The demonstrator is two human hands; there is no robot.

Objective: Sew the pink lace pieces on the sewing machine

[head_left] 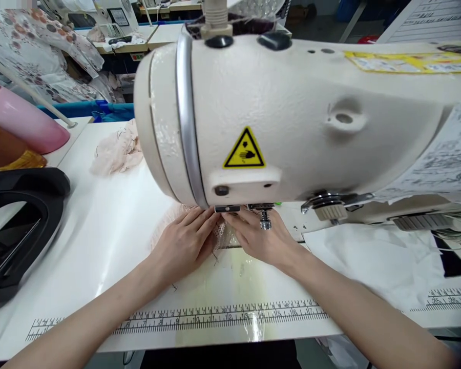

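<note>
A pale pink lace fabric lies on the table under the head of a cream sewing machine. My left hand rests on the lace with its fingers stretched forward, close together. From the right, my right hand reaches in beside the needle area, its fingers extended toward the lace edge. The machine head hides several of my fingertips and the needle. Loose dark thread ends stick out of the lace near my left thumb. No clear grip on the cloth shows in either hand.
A printed ruler scale runs along the table's front edge. White cloth lies at right, crumpled pink fabric behind at left. A black oval-framed object, a pink bottle and an amber-brown container stand at far left.
</note>
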